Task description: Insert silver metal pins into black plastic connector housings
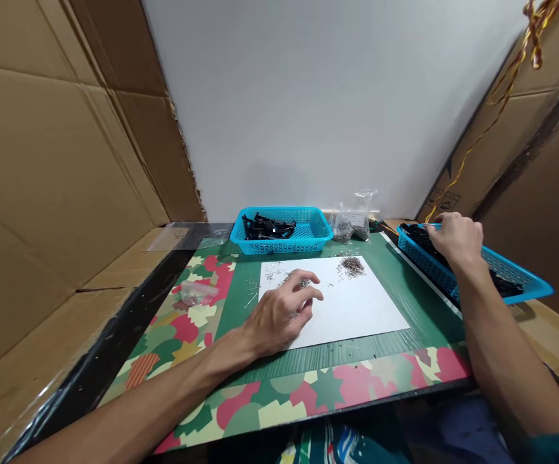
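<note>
My left hand rests at the left part of a white sheet of paper. Its fingers are bent and apart, and nothing shows between them. Just beyond it lie small metal pieces, partly hidden by the hand; a brownish pile of tiny screw-like pieces sits at the sheet's far right. My right hand reaches over the left end of a blue basket with black plastic parts inside. Its fingers curl down together at the parts; their tips, and anything they hold, are hidden.
Another blue basket with black parts stands at the back of the green board. Clear bags of small pieces lie beside it. A small plastic bag is at left. Cardboard walls flank both sides; a twisted wire hangs at right.
</note>
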`<state>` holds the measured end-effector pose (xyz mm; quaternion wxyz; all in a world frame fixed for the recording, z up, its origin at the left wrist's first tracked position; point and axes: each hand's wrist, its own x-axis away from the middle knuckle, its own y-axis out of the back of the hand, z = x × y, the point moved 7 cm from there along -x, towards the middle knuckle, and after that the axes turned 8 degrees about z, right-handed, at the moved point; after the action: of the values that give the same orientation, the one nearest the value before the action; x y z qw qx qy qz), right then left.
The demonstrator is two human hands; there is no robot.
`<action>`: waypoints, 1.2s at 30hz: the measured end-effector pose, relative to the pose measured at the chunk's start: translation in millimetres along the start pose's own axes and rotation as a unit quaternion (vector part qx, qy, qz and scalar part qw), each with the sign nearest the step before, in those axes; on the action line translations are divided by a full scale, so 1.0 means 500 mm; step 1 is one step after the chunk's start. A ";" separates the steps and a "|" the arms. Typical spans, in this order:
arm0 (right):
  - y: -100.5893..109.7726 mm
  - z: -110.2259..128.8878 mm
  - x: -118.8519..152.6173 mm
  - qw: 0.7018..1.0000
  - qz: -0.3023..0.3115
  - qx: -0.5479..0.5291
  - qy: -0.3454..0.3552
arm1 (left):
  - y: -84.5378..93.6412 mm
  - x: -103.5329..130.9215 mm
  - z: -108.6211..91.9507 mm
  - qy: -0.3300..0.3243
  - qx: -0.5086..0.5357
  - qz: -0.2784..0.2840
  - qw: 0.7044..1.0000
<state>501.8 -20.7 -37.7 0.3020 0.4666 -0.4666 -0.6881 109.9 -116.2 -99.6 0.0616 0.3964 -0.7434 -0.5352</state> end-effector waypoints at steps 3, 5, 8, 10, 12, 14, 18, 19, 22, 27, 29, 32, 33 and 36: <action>0.017 0.090 0.021 0.996 -0.018 -0.028 0.078 | -0.008 -0.003 -0.005 -0.013 -0.011 0.019 1.000; 0.017 0.187 0.049 0.982 -0.005 -0.069 0.174 | -0.015 -0.004 -0.013 -0.036 -0.026 0.034 0.998; -0.014 0.358 0.097 0.935 0.080 -0.107 0.328 | -0.020 -0.001 -0.019 -0.054 -0.048 0.039 0.997; -0.045 0.461 0.113 0.902 0.130 -0.114 0.395 | -0.022 0.002 -0.017 -0.050 -0.057 0.036 0.996; -0.075 0.545 0.103 0.883 0.155 -0.116 0.427 | -0.023 0.006 -0.015 -0.048 -0.066 0.036 0.996; -0.106 0.611 0.079 0.868 0.184 -0.111 0.448 | -0.024 0.009 -0.015 -0.050 -0.071 0.038 0.995; -0.159 0.690 0.047 0.826 0.240 -0.089 0.502 | -0.028 0.012 -0.016 -0.047 -0.078 0.046 0.995; -0.169 0.700 0.044 0.817 0.247 -0.085 0.514 | -0.029 0.012 -0.017 -0.047 -0.079 0.048 0.995; -0.187 0.709 0.042 0.805 0.252 -0.075 0.531 | -0.035 0.011 -0.020 -0.054 -0.076 0.052 0.994; -0.184 0.692 0.041 0.802 0.243 -0.052 0.543 | -0.040 0.011 -0.020 -0.056 -0.078 0.054 0.994; -0.166 0.676 0.035 0.806 0.228 -0.048 0.544 | -0.034 0.011 -0.019 -0.045 -0.071 0.047 0.995; -0.127 0.644 0.023 0.819 0.195 -0.046 0.537 | -0.021 0.008 -0.011 -0.015 -0.043 0.022 0.999; -0.116 0.634 0.019 0.823 0.186 -0.045 0.534 | -0.017 0.007 -0.007 -0.001 -0.030 0.013 0.999; -0.099 0.614 0.017 0.825 0.184 -0.038 0.533 | -0.012 0.003 0.007 0.030 0.004 -0.008 1.000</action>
<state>215.8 101.6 -46.7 0.6425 0.6541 -0.2834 -0.2810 110.1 -115.3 -106.5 0.0776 0.4184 -0.7402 -0.5207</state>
